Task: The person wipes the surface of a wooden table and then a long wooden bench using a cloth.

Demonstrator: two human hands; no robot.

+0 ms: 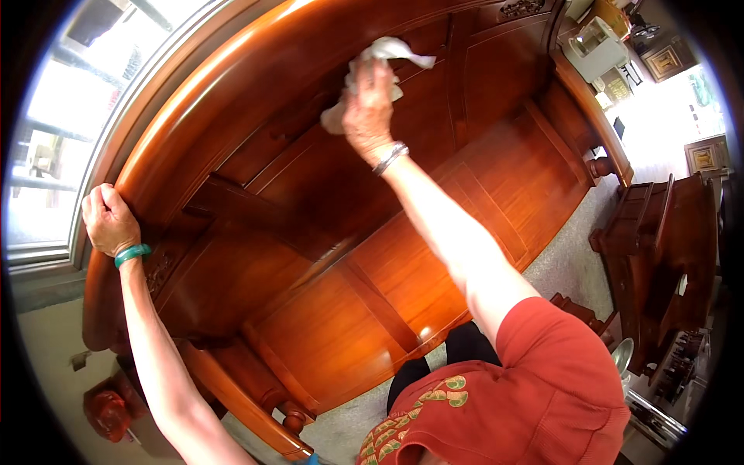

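A large polished wooden bench [372, 302] with a panelled backrest fills the middle of the view. My right hand [370, 107] presses a crumpled white cloth [390, 47] against the upper part of the backrest, with the cloth's edges showing around my fingers. At the left, my left hand [110, 220] is curled over the thick rounded top rail [157, 139] of the bench, beside the window. A green bangle [132, 254] circles my left wrist, and a bracelet [391, 158] is on the right one.
A barred window [52, 157] adjoins the top rail. Wooden armrests [250, 401] bound the seat. Another wooden chair [662, 250] stands at the right, across the grey floor [581, 267]. A red plastic bag [107, 414] is at lower left; a white appliance [597, 49] is at upper right.
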